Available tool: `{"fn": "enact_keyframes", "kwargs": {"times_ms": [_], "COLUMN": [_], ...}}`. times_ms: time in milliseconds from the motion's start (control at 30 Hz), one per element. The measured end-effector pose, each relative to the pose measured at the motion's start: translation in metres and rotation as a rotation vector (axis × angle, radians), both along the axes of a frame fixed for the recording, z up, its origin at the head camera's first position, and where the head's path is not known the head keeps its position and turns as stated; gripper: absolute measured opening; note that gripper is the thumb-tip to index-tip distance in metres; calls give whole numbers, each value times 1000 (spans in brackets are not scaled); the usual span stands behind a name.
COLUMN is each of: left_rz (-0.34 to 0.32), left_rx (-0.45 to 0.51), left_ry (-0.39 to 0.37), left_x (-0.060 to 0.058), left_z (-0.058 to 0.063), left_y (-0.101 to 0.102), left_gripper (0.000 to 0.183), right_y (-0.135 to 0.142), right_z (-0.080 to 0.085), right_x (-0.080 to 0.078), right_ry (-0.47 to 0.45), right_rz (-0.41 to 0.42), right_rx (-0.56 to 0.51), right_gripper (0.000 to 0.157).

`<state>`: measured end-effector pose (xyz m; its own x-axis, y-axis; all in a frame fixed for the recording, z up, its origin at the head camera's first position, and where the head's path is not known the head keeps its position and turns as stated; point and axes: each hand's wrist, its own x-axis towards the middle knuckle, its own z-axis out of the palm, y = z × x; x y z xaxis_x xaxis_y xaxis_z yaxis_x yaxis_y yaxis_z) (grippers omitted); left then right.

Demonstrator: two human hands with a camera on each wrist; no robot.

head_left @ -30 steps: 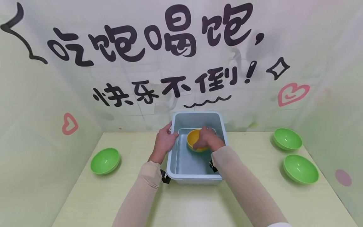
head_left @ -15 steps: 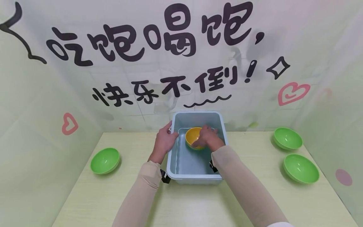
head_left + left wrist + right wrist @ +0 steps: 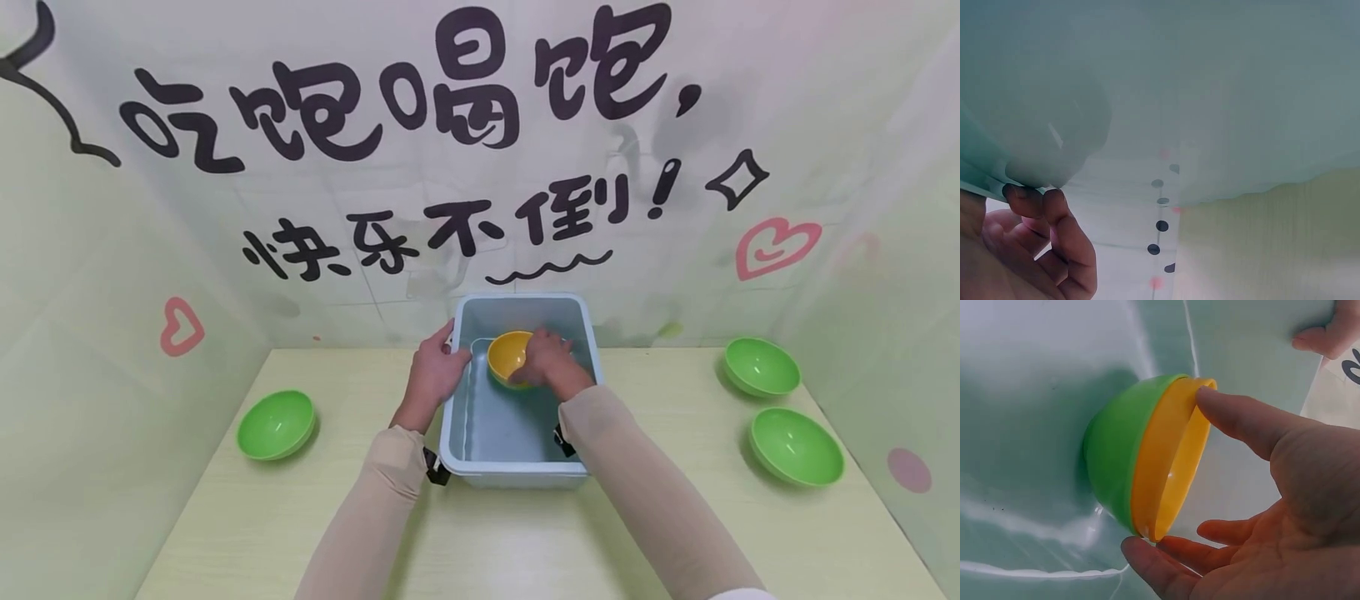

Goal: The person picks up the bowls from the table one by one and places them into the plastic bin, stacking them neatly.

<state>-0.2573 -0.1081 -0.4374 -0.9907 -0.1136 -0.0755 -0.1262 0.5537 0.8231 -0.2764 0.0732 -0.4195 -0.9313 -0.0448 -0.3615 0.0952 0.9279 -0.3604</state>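
Note:
A light blue plastic tub [image 3: 517,467] stands on the table. My left hand [image 3: 437,375] grips its left rim, the thumb over the edge and the fingers on the outside, where the left wrist view shows them curled against the wall. Inside the tub, my right hand [image 3: 549,363] holds a yellow bowl [image 3: 1159,453] by its rim, thumb on one side and fingers on the other. That bowl sits nested in a green bowl [image 3: 1121,440], as the right wrist view shows. In the head view the right hand covers the right part of both.
One green bowl [image 3: 276,425] stands at the table's left side. Two more, a rear green bowl [image 3: 761,367] and a front green bowl [image 3: 797,447], are at the right. A printed curtain [image 3: 405,325] hangs close behind the tub.
The nested bowls have shifted slightly left and toward the tub's far wall, and my right hand has moved a little with them. My left hand stays on the rim.

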Motion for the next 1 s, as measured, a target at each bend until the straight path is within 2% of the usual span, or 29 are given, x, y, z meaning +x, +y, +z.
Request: {"fn": "enact_keyframes", "kwargs": {"times_ms": [400, 567, 733, 1000], "left_rz": [3, 1, 2, -3], "left_rx": [10, 5, 6, 9], "left_ry": [-4, -3, -7, -2], "left_x": [4, 4, 5, 3], "left_z": [3, 4, 5, 2], "left_y": [0, -2, -2, -1], "left_gripper": [68, 69, 69, 69], "right_y": [-1, 1, 3, 4], "right_z": [4, 12, 21, 37], "right_x": [1, 0, 2, 3], "right_ry": [38, 107, 125, 165], "right_rz": [-4, 15, 36, 110], "right_rx": [-22, -140, -278, -391], "right_gripper": [85, 83, 85, 86]}}
